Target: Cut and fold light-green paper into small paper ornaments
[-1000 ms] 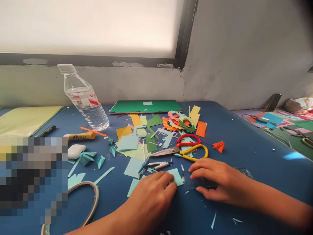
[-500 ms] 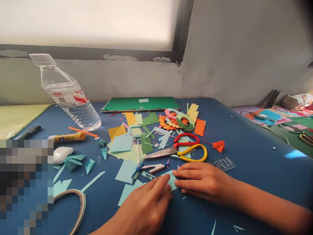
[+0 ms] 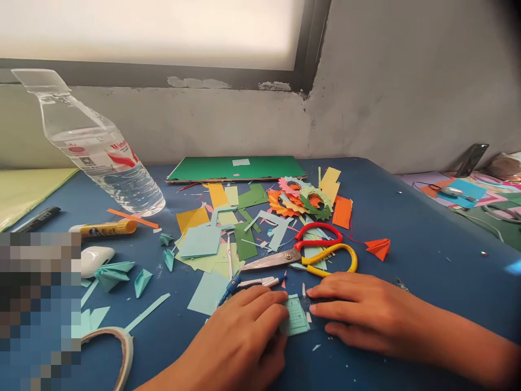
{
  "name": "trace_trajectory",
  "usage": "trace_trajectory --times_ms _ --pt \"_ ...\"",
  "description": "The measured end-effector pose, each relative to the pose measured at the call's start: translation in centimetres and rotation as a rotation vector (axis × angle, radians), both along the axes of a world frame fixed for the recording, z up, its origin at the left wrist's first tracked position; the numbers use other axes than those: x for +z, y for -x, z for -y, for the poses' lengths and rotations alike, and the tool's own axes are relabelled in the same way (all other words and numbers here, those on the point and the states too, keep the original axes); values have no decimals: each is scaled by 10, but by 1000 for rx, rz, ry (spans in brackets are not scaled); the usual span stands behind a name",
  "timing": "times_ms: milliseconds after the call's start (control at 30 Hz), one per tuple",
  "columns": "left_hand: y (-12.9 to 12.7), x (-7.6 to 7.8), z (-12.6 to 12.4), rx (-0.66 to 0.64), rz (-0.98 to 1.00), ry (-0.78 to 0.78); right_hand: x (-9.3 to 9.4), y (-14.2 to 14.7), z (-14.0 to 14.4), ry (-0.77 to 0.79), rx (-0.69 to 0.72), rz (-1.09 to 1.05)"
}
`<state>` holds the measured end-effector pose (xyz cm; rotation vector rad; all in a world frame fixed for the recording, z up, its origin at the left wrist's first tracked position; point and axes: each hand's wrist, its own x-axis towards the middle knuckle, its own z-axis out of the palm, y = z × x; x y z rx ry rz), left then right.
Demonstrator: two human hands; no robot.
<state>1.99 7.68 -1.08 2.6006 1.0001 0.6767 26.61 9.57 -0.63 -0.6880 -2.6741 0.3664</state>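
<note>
A small light teal piece of paper [image 3: 298,317] with fine lines on it lies flat on the table. My left hand [image 3: 246,331] has its fingers bent together over the paper's left edge, holding it. Just right of the paper, my right hand [image 3: 362,307] lies low with its fingers stretched out and slightly apart. Under its fingertips shows clear plastic with dark tick marks [image 3: 321,301], like a ruler; most of it is hidden. Scissors [image 3: 293,254] with one red and one yellow handle lie just beyond the hands, beside a blue-and-white compass [image 3: 233,284].
Coloured paper scraps, folded teal pieces [image 3: 114,275] and toothed paper rings [image 3: 299,196] spread across the blue table [image 3: 427,282]. A water bottle [image 3: 101,146], glue stick [image 3: 103,228], marker [image 3: 37,219] and tape roll [image 3: 127,347] are left. A green board [image 3: 236,169] lies at the back.
My right hand has drawn back rightward from the teal paper, uncovering more of it, and the clear plastic has shifted under it. My left hand stays on the paper. The view has shifted slightly.
</note>
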Motion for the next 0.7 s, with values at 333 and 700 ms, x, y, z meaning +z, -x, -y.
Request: trace_trajectory --times_ms 333,700 --pt "4 -7 3 1 21 -111 -6 7 5 -107 -11 -57" --pt "7 0 1 86 67 97 -6 7 7 -125 -13 -55"
